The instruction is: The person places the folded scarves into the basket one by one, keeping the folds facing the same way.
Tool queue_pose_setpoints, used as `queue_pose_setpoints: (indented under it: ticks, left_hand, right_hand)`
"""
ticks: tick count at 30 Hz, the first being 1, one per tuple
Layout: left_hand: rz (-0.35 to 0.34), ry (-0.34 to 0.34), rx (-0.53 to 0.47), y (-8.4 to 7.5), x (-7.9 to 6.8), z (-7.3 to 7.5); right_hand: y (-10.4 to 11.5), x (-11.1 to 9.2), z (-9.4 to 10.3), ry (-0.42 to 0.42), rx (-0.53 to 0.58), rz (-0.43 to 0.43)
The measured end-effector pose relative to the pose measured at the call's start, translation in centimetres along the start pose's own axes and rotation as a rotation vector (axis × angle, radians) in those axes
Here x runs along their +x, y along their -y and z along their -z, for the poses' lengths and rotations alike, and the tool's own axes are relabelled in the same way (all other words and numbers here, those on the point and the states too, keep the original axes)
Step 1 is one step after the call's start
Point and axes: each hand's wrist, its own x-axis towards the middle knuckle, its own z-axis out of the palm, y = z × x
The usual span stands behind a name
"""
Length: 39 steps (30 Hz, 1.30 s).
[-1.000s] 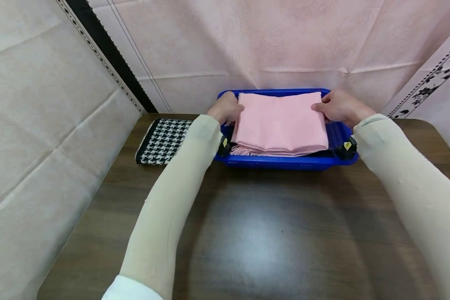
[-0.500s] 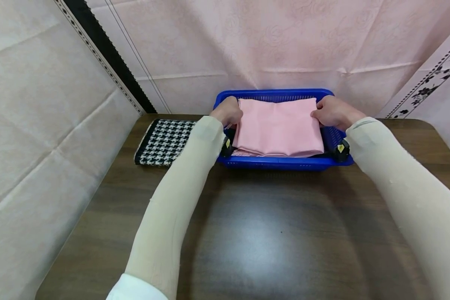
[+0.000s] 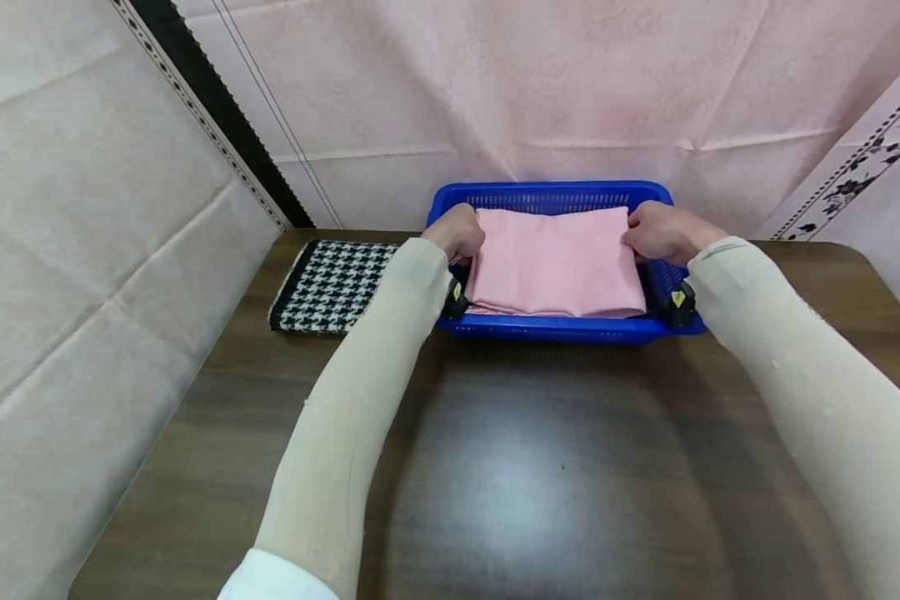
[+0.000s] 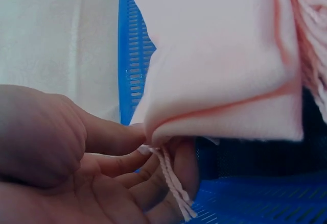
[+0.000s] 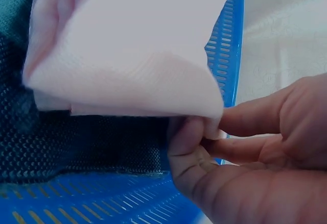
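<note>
A folded pink scarf (image 3: 558, 262) with twisted fringe lies within the blue plastic basket (image 3: 562, 329). My left hand (image 3: 459, 231) pinches its far left corner between thumb and fingers; in the left wrist view a few fringe strands (image 4: 173, 183) dangle over those fingers. At the far right corner, my right hand (image 3: 663, 232) pinches the scarf's edge, thumb on top and fingers curled beneath. Under the scarf, the right wrist view shows a dark knitted cloth (image 5: 102, 147) on the slotted basket floor. Most of that cloth is hidden.
A folded black-and-white houndstooth cloth (image 3: 333, 283) lies on the brown wooden table (image 3: 540, 467), left of the basket and partly behind the left forearm. A pale pink patterned curtain (image 3: 570, 92) hangs right behind the basket.
Both hands have brought the pink scarf slightly nearer and lower into the basket, so more of the basket's back wall shows. The grip at both corners stays the same.
</note>
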Motion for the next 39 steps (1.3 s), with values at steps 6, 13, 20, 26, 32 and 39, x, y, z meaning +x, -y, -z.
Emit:
queue_pose_setpoints:
  ticks: [6, 13, 20, 26, 32, 39]
  left_hand:
    - [0.023, 0.04, -0.018, 0.2, -0.1, 0.2]
    - [0.013, 0.054, 0.037, 0.1, -1.0, 0.5]
    - [-0.119, 0.024, 0.29, -1.1, -2.1, 0.3]
    - [-0.269, 0.129, 0.464, -1.6, -1.8, -0.6]
    - [-0.223, 0.287, 0.427, -1.0, -2.1, -0.5]
    - [-0.137, 0.311, 0.361, -0.6, -2.8, -0.2]
  right_hand:
    - [-0.3, -0.1, 0.0, 0.02, 0.005, 0.01]
    - [-0.7, -0.4, 0.2, 0.051, 0.036, 0.015]
    - [0.2, -1.4, 0.0, -0.019, -0.188, 0.064]
    - [0.9, -1.3, -0.5, 0.014, -0.224, 0.134]
    - [0.5, -1.3, -0.4, 0.165, -0.2, 0.137]
    - [-0.1, -1.5, -0.2, 0.177, -0.222, 0.127]
